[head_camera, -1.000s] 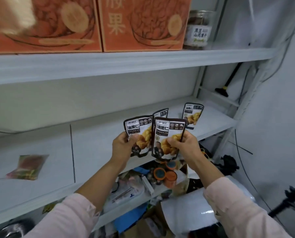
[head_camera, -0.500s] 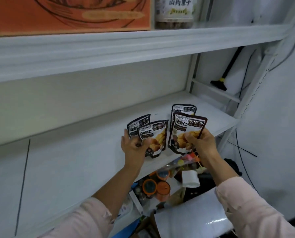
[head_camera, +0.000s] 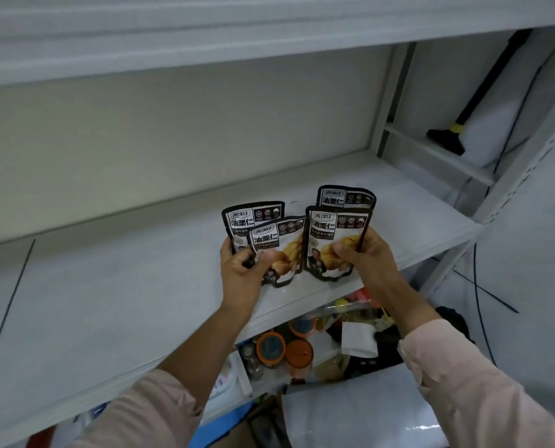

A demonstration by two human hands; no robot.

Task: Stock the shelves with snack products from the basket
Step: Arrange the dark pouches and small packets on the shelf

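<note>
Open room on the left and centre of the frame, where the white metal shelf (head_camera: 108,302) runs bare to the cream back wall (head_camera: 172,140). Right of centre, four black-and-white foil snack pouches (head_camera: 337,227) crowd the front edge. The grey upper shelf (head_camera: 205,37) caps headroom, and the white perforated upright post (head_camera: 524,176) closes the right end.

Pale wall (head_camera: 172,140) behind white shelving (head_camera: 108,302)

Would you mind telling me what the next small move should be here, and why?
Probably lower the right hand so the held pouch stands on the shelf, directly in front of the rear pouch standing there; the left hand grips more pouches for afterwards.
</note>
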